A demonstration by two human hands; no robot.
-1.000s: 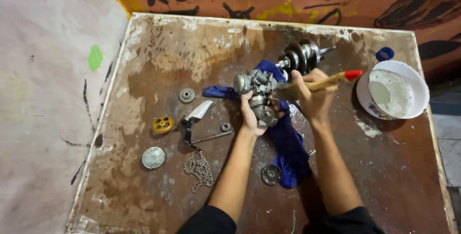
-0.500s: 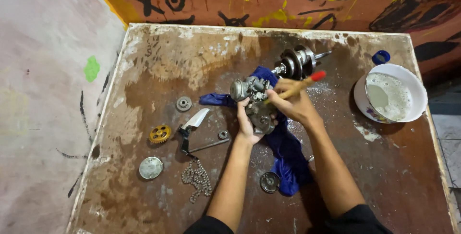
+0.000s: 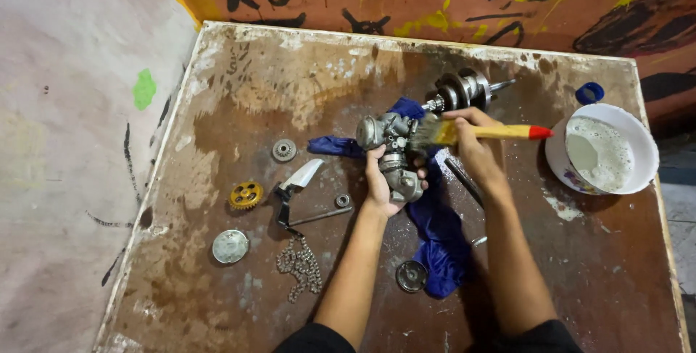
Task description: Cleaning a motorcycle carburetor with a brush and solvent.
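From my remote seat I read the worn brown surface (image 3: 239, 92) from its left edge: a round silver disc (image 3: 230, 246) lies nearest me, a brass-coloured gear (image 3: 246, 195) just above it, and a small grey gear (image 3: 284, 150) farther up. Next come a dark lever with a pale blade-like end (image 3: 297, 183), a small ring-shaped part (image 3: 343, 200) beside its rod, and a heap of chain (image 3: 301, 270) below; I cannot make out how the lever's pieces join. My left hand (image 3: 380, 186) comes up from the bottom edge with the forearm nearly straight, palm under a grey metal carburettor-like part (image 3: 391, 154), its grip clenched around the lower body so that the fingers hide much of it. That part is held above a blue cloth (image 3: 438, 241) near the middle of the surface; the cloth's upper folds disappear behind the part and hands. A small round metal cap (image 3: 411, 275) sits touching the cloth's lower edge. My right hand (image 3: 471, 146) arches over from the right, wrist bent, grasping a paintbrush with a yellow handle and red tip (image 3: 493, 133), its bristles against the part. Behind, a crankshaft (image 3: 464, 90) lies partly hidden by the fingers. At the far right a white bowl of foamy liquid (image 3: 645, 146) stands at the edge, with a blue ring (image 3: 589, 93) above it. Both elbows are cut off by the frame.
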